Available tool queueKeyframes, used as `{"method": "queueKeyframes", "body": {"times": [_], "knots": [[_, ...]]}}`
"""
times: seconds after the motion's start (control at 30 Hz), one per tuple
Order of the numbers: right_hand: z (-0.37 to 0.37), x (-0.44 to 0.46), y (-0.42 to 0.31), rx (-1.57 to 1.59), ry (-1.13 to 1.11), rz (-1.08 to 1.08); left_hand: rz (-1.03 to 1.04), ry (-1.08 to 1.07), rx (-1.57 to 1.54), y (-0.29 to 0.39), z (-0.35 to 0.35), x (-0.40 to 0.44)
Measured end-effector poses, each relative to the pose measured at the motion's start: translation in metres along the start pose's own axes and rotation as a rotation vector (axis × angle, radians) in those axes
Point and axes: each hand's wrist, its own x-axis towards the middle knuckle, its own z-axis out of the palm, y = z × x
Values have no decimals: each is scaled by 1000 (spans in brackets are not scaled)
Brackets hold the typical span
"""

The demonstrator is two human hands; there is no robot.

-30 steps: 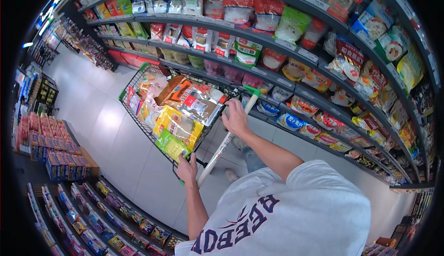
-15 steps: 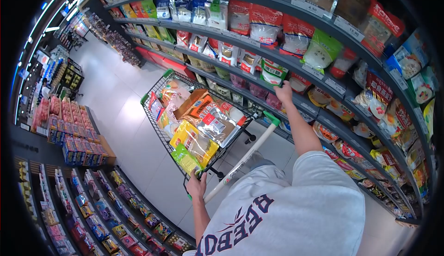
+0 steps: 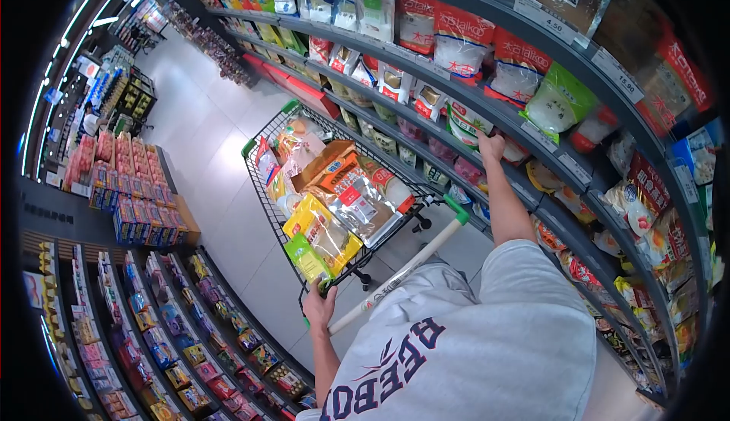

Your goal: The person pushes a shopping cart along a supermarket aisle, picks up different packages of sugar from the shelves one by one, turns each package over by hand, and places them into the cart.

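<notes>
My right hand (image 3: pixel 492 147) reaches to the shelf and touches the lower right edge of a green and white bag (image 3: pixel 465 126); its fingers look closed on that edge. My left hand (image 3: pixel 319 305) is at the near left corner of the shopping cart (image 3: pixel 260 185), its fingers by a green packet (image 3: pixel 307 258); what it grips is hard to make out. In the cart lie a yellow bag (image 3: pixel 323 231), an orange-brown bag (image 3: pixel 334 171) and a silver bag with a red label (image 3: pixel 366 206). The cart's white handle (image 3: pixel 407 269) runs in front of my body.
Curved shelves with price labels (image 3: pixel 544 16) and many bags, among them red and white ones (image 3: pixel 461 41), fill the right side. Stacked blue boxes (image 3: pixel 144 219) stand at the left. Packets line a lower left shelf (image 3: pixel 163 330). Tiled floor (image 3: pixel 228 227) runs along the cart.
My right hand has left the cart handle area and moved up and right to the green and white bag. My left hand stays at the cart corner. The view has shifted.
</notes>
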Motion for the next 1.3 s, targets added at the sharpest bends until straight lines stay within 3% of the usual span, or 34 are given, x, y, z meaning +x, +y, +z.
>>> {"method": "queueKeyframes", "body": {"times": [0.2,0.3,0.37,0.43,0.47,0.53,0.63,0.8,0.87,0.93,1.0,1.07,1.17,1.23,1.3], "knots": [[-5,-17,0,69,-122,-205,-33,-10,-35,3,-2,-1],[-28,-47,-31,-104,-169,-330,-20,-8,-26,-8,4,0],[-7,-31,-2,69,-185,-641,-18,27,4,-15,11,0],[-19,-58,-29,77,-149,-627,-15,22,-66,-14,10,0],[-22,-64,-34,118,-132,-799,-1,20,-66,-15,9,1],[-41,-85,-58,73,-34,-915,24,44,-46,-21,16,2],[-91,-130,-121,-25,-79,-1013,0,68,11,-14,11,-5],[-155,-210,-214,38,-343,-1296,137,360,-283,31,-10,-30],[-172,-248,-238,119,-526,-1412,252,311,-513,54,-28,-32],[-181,-288,-252,289,-676,-1361,234,34,-846,85,-61,-45],[-185,-324,-256,409,-793,-1210,415,-189,-1120,106,-98,-60],[-188,-362,-259,454,-893,-987,316,-464,-1212,108,-119,-75],[-150,-402,-234,557,-946,-702,368,-383,-1180,89,-111,-90],[-124,-431,-214,657,-1041,-461,122,-253,-1312,84,-110,-107],[-116,-456,-191,734,-1220,-169,36,-124,-1400,71,-102,-119]]}}
